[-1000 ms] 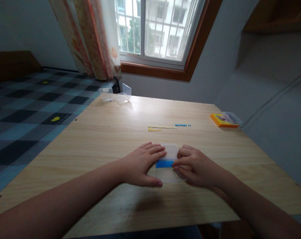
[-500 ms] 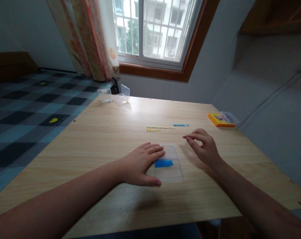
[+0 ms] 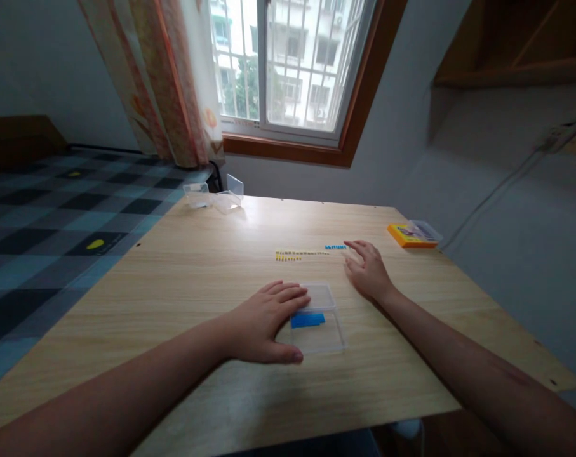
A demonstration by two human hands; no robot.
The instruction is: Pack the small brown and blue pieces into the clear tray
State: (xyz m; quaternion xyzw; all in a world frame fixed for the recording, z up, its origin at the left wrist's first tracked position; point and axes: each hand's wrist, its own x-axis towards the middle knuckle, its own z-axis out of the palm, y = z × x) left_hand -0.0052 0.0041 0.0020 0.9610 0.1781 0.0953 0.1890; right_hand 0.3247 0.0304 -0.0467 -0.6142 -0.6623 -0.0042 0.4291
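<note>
Left hand [image 3: 263,320] steadies clear box [image 3: 322,335] holding blue pieces [image 3: 307,319]

Head view, forward-down over table [image 3: 197,266], seemingly close.

1. Left hand [image 3: 263,324]: palm down, fingers extended and together, lying against the left side of the clear rectangular plastic box [image 3: 333,339]; fingertips overlap its rim.
2. Right hand [image 3: 366,273]: palm down, fingers loosely extended, beyond the box's far right corner, clear of it.
3. Both forearms: bare, stretched forward.

Nothing readable — print on the orange box [image 3: 408,235] is too blurred.
</note>
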